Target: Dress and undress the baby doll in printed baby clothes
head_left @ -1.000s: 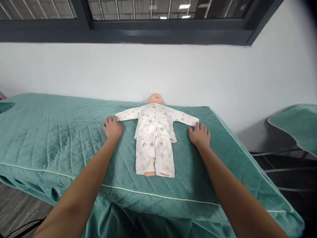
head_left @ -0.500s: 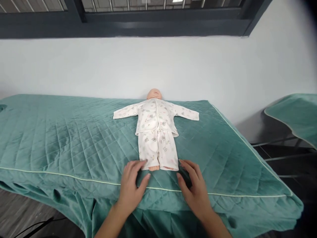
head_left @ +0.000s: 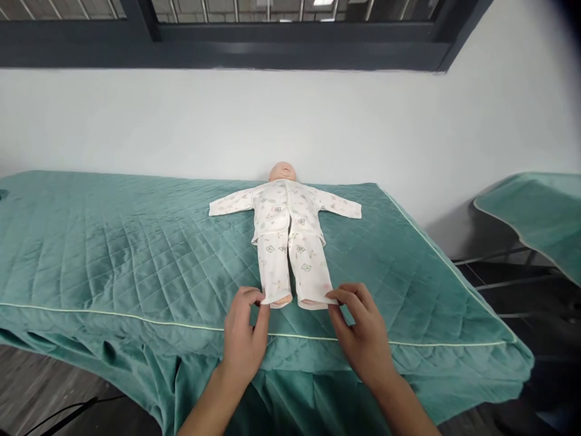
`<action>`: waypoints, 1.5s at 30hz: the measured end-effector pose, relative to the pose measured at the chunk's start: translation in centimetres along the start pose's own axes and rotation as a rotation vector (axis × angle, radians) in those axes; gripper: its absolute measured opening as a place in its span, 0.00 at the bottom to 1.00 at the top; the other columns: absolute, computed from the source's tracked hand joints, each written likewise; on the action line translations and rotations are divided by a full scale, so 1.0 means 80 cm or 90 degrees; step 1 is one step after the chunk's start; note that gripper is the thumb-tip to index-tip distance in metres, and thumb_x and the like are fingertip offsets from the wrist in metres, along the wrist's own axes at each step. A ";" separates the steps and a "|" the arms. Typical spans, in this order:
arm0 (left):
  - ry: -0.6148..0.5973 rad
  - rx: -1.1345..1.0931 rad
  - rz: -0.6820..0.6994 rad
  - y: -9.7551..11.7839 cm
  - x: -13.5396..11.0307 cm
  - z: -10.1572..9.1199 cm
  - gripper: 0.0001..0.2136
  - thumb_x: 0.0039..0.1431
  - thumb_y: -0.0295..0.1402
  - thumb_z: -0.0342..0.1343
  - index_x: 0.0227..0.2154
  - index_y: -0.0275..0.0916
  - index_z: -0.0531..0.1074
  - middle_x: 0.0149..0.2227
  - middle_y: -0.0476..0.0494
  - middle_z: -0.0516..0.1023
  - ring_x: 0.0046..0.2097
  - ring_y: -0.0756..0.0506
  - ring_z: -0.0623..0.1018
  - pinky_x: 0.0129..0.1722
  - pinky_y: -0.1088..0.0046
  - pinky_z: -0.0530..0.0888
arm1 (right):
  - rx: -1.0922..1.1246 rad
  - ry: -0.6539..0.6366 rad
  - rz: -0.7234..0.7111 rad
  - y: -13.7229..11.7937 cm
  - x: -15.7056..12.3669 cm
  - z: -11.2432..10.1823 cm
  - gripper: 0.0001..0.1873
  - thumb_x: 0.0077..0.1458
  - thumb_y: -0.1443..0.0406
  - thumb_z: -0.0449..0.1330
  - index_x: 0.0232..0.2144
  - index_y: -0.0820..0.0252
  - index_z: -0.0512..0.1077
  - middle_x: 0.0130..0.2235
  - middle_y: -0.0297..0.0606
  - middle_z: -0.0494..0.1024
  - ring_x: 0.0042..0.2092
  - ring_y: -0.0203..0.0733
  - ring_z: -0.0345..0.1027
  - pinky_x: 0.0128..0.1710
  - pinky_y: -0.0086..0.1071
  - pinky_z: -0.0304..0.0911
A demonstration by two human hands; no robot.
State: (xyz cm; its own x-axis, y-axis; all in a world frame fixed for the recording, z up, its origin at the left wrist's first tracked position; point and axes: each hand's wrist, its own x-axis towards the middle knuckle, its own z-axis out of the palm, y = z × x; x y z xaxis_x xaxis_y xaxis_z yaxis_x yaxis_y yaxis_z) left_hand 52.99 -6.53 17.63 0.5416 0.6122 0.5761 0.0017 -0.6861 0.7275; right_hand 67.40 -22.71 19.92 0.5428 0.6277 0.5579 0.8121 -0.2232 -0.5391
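A baby doll (head_left: 282, 171) lies on its back on the green quilted bedcover, head toward the wall. It wears a white printed long-sleeved top (head_left: 287, 209), arms stretched out sideways, and matching white pants (head_left: 275, 266). My left hand (head_left: 246, 330) pinches the outer corner of one pant cuff between thumb and fingertips. At the other cuff, my right hand (head_left: 361, 330) pinches its outer corner the same way. Part of the doll's feet shows under the hems. A dark gap runs between the two pant legs.
The green quilted bedcover (head_left: 136, 254) has pale piping along its edges and hangs down in front. Behind it rise a white wall (head_left: 204, 121) and a dark window frame (head_left: 272, 51). Another green-covered surface (head_left: 540, 206) stands at the right. A black cable (head_left: 77, 409) lies on the floor at left.
Both hands have closed from loosely spread fingers into pinches on the pant cuffs. The pant legs are drawn apart, with a wider gap between them.
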 end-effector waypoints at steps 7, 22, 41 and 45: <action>-0.035 -0.004 -0.018 -0.001 -0.007 -0.003 0.04 0.66 0.26 0.51 0.38 0.41 0.68 0.38 0.46 0.74 0.41 0.48 0.76 0.41 0.73 0.72 | -0.073 -0.001 0.019 -0.009 -0.010 0.009 0.10 0.63 0.71 0.55 0.46 0.55 0.68 0.50 0.45 0.68 0.51 0.48 0.66 0.48 0.44 0.68; -0.050 -0.020 -0.076 -0.013 -0.006 -0.008 0.03 0.67 0.30 0.52 0.39 0.41 0.70 0.39 0.47 0.74 0.42 0.48 0.76 0.43 0.72 0.71 | -0.130 -0.156 -0.054 -0.044 0.028 0.034 0.06 0.60 0.72 0.56 0.35 0.58 0.71 0.62 0.45 0.68 0.67 0.59 0.52 0.64 0.63 0.54; -0.146 -0.013 -0.322 -0.057 0.007 -0.016 0.12 0.68 0.41 0.47 0.40 0.41 0.73 0.33 0.48 0.75 0.34 0.46 0.73 0.37 0.69 0.69 | -0.029 -0.152 -0.004 -0.001 0.013 0.015 0.16 0.63 0.73 0.54 0.49 0.53 0.69 0.49 0.42 0.74 0.49 0.49 0.67 0.47 0.47 0.70; -0.127 0.011 -0.332 -0.062 0.011 -0.012 0.12 0.67 0.41 0.48 0.40 0.42 0.73 0.32 0.49 0.76 0.33 0.46 0.73 0.35 0.70 0.68 | 0.008 -0.132 -0.005 -0.006 0.020 0.007 0.10 0.62 0.72 0.55 0.43 0.56 0.70 0.44 0.41 0.74 0.45 0.46 0.69 0.43 0.41 0.70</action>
State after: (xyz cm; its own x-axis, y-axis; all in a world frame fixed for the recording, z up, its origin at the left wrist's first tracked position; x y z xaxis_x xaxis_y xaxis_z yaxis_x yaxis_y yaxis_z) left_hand 52.65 -2.25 14.90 0.6137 0.7874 0.0580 0.3254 -0.3192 0.8901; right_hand 67.75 -21.18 20.72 0.4794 0.7696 0.4217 0.8129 -0.2083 -0.5439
